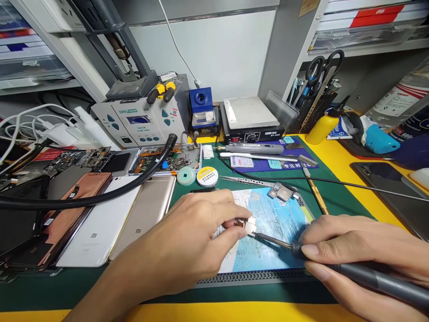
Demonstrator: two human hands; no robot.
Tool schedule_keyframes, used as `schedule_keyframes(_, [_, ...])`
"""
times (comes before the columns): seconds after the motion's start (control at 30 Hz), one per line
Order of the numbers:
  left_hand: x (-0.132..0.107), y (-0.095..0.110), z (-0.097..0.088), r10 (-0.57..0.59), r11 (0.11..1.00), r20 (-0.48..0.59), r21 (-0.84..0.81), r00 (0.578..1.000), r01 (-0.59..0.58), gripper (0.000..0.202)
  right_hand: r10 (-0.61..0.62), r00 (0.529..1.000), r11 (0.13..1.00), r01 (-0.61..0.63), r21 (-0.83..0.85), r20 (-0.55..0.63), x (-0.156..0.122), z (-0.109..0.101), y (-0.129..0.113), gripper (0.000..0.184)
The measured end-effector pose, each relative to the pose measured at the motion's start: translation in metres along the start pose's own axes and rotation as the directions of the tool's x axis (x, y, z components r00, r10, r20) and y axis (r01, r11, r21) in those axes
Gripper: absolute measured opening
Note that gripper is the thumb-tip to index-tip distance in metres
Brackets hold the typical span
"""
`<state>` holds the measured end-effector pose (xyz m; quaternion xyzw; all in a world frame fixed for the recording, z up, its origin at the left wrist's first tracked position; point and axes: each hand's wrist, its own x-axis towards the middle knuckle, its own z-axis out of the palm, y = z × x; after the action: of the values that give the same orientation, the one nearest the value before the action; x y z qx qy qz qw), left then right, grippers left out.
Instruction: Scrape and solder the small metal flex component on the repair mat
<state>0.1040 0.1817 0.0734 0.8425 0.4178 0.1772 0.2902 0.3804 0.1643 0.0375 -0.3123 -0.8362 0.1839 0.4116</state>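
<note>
Between thumb and fingers, my left hand (197,228) pinches a small silver circuit board piece (250,225) just over a blue and white work surface (268,252). My right hand (355,259) grips a soldering iron (375,279) by its dark handle. The iron's thin tip meets the lower edge of the small board, or lies very close to it. Farther back on the same surface rests another small board with metal shields (283,192). My left fingers hide part of the held piece.
Several phones and back covers, including a white one (97,223), lie at left under a black hose (134,192). Behind stand a hot air station (140,120) and a heating plate (251,118). Tweezers (246,180) lie beyond the work surface. A thin cable crosses at right.
</note>
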Motion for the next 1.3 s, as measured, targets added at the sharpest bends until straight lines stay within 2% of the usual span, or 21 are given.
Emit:
schedule_keyframes(0.4, [0.002,-0.002,0.001,-0.002,1.0,-0.006,0.003,1.0,0.002,0.019,0.045,0.999,0.999,-0.045,0.01,-0.025,0.001,0.001,0.0,0.028])
schedule_keyframes(0.83, [0.0,-0.002,0.001,-0.013,1.0,0.001,-0.004,1.0,0.013,0.019,0.005,1.0,1.0,-0.005,0.005,0.007,0.002,-0.001,-0.003,0.028])
schedule_keyframes(0.97, [0.0,-0.001,0.001,-0.016,1.0,-0.001,-0.004,1.0,0.016,0.019,0.031,0.999,0.999,-0.031,0.013,-0.013,0.004,0.0,-0.002,0.029])
schedule_keyframes(1.13, [0.002,0.0,0.0,-0.028,1.0,0.007,-0.003,1.0,0.028,0.018,-0.017,1.0,1.0,0.017,0.005,0.001,0.012,-0.001,-0.006,0.02])
schedule_keyframes(1.3, [0.001,0.0,0.0,-0.017,1.0,0.007,-0.003,1.0,0.017,0.018,-0.012,1.0,1.0,0.012,0.0,-0.01,0.016,-0.003,-0.008,0.02])
